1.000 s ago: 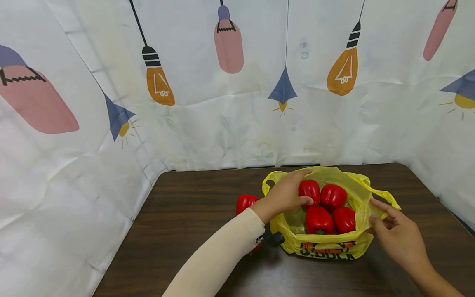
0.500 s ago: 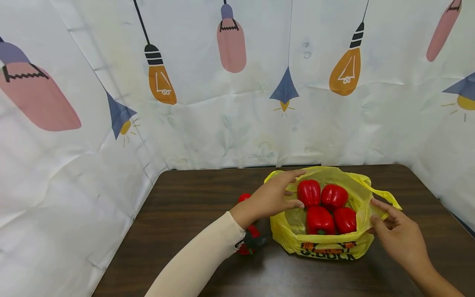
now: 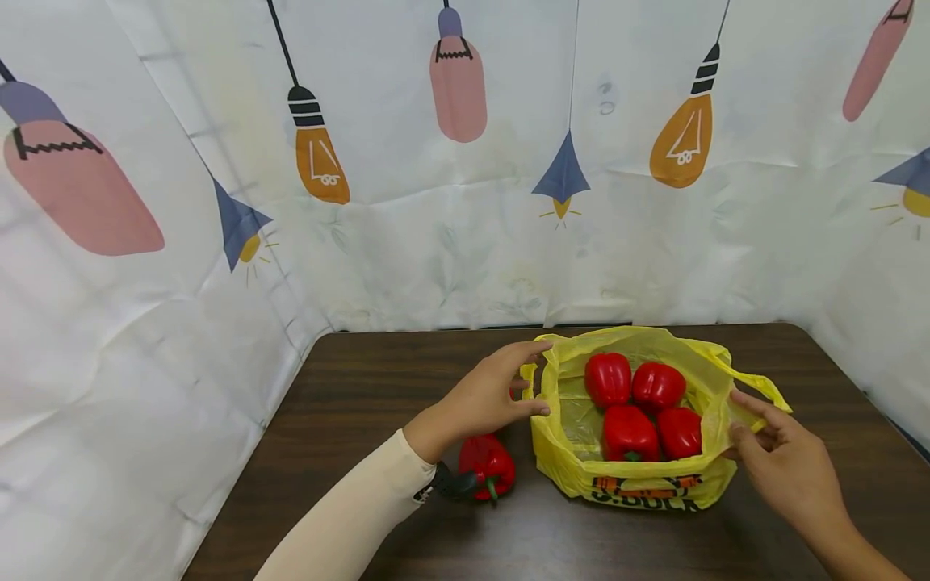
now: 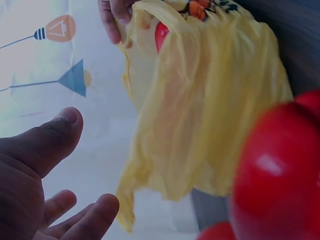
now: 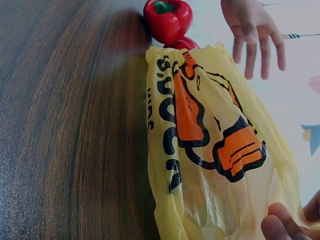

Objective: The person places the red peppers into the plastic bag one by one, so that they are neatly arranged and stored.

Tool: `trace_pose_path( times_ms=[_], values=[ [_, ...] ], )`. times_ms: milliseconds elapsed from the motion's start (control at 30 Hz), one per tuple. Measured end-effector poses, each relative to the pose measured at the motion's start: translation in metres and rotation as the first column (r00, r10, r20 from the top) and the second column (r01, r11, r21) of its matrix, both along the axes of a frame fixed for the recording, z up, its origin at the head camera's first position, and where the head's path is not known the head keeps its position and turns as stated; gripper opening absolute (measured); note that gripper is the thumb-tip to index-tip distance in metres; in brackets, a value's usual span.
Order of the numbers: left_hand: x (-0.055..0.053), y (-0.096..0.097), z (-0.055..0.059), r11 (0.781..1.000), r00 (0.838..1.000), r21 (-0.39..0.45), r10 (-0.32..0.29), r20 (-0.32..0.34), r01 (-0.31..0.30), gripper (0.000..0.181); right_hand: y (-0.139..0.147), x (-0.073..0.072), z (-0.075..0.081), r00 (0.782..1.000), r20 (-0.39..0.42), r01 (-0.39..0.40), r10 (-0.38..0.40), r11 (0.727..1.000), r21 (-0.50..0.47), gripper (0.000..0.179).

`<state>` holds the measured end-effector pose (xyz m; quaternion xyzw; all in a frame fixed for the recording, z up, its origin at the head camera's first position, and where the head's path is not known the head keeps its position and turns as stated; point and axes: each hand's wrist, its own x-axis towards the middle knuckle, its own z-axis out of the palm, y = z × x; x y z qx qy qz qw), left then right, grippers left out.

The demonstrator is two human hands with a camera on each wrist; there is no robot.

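Note:
A yellow plastic bag [image 3: 567, 452] with black and orange print stands with its mouth spread; several red bell peppers [image 3: 630, 433] lie inside. My right hand [image 3: 788, 464] pinches the bag's right edge near the handle between thumb and fingers. At the bag's left side, my left hand [image 3: 483, 395] holds nothing, its fingers spread toward the rim. Below that hand, outside the bag, a red bell pepper [image 3: 488, 468] sits on the table with its green stem toward me. Another red pepper behind it is mostly hidden by the left hand; both also show in the right wrist view.
The dark wooden table [image 3: 363, 403] carries the bag at its right half. A white curtain [image 3: 450, 242] printed with lamps and bulbs hangs behind the table and along its left side. A dark wrist camera [image 3: 454, 484] sits below the left wrist, overlapping the near pepper.
My left hand has drawn back leftward out of the bag's mouth, away from the peppers inside, uncovering the near loose pepper. The right hand keeps its pinch on the bag.

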<state>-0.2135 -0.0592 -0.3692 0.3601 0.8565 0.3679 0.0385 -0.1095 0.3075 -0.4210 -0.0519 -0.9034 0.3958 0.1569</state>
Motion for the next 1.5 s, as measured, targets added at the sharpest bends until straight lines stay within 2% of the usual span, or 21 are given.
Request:
trace_pose_path(
  times_ms=[133,367,500,733,1033,1267,1500],
  values=[
    [0.002,-0.013,-0.005,1.0,1.0,-0.002,0.025,-0.016,-0.025,0.086,0.0,0.0,0.0,1.0,0.001,0.005,-0.005,1.0,0.005,0.044],
    [0.009,-0.033,-0.009,0.993,0.989,-0.057,0.097,-0.114,-0.104,0.085,0.001,0.001,-0.001,1.0,0.004,0.013,-0.013,1.0,0.005,0.044],
    [0.014,-0.042,-0.011,0.991,0.989,-0.067,0.11,-0.096,-0.117,0.082,0.002,0.002,-0.002,1.0,0.009,0.014,-0.014,1.0,0.004,0.045],
    [0.023,-0.055,-0.02,0.995,0.994,0.0,0.1,0.045,-0.101,0.079,0.002,0.002,-0.004,1.0,0.005,0.015,-0.015,1.0,0.007,0.044],
    [0.029,-0.071,-0.032,0.993,0.993,-0.035,0.113,0.046,-0.111,0.075,0.001,0.0,-0.004,1.0,0.003,-0.003,0.003,1.0,0.003,0.044],
    [0.035,-0.084,-0.043,0.986,0.987,-0.093,0.146,0.061,-0.14,0.063,0.001,-0.001,-0.003,1.0,-0.002,-0.012,0.012,1.0,0.005,0.044],
    [0.041,-0.091,-0.053,0.987,0.987,-0.098,0.138,0.083,-0.129,0.056,0.002,-0.001,-0.003,1.0,0.015,-0.007,0.007,1.0,-0.001,0.045]
  ],
)
